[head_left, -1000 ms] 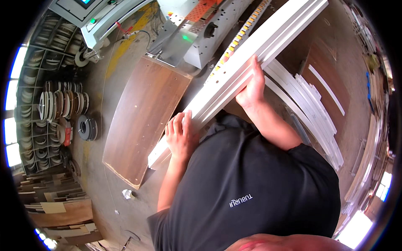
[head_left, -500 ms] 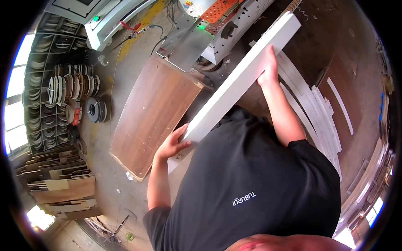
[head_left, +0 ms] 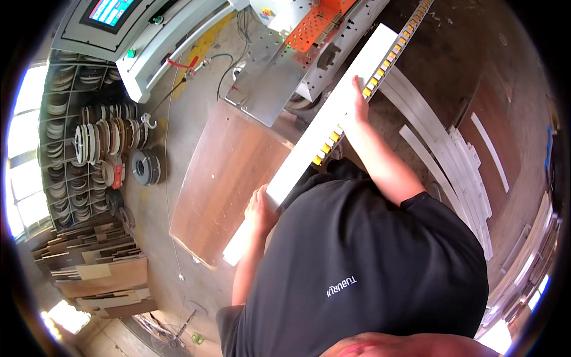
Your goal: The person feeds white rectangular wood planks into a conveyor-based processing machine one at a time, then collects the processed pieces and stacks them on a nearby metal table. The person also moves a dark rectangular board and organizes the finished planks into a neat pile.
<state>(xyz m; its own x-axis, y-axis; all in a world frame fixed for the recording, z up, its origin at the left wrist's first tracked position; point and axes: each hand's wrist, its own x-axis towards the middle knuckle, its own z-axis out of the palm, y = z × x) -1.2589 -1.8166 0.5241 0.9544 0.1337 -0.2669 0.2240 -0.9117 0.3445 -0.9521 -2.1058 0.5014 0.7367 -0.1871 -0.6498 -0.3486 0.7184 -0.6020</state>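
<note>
A long, narrow white board (head_left: pixel 317 135) slants from the lower left to the upper right in front of my body. Near its lower end, my left hand (head_left: pixel 259 209) is closed on it, fingers over the far-left edge. My right hand (head_left: pixel 355 108) grips the right edge further up, its fingers against the board's face. Along that same edge runs a rail with yellow rollers (head_left: pixel 367 92), partly hidden by my right hand. Whether the board rests on the rail or just beside it, I cannot tell.
A brown wood-grain panel (head_left: pixel 223 184) lies left of the board. Beyond it stands a machine with an orange perforated plate (head_left: pixel 306 37) and a metal sheet (head_left: pixel 262 83). Edging rolls (head_left: pixel 107 140) fill a rack at left. White strips (head_left: pixel 443 140) lie at right.
The white board has turned from its narrow edge to its broad face and shifted left. Both hands moved with it, and the yellow rollers have come into sight.
</note>
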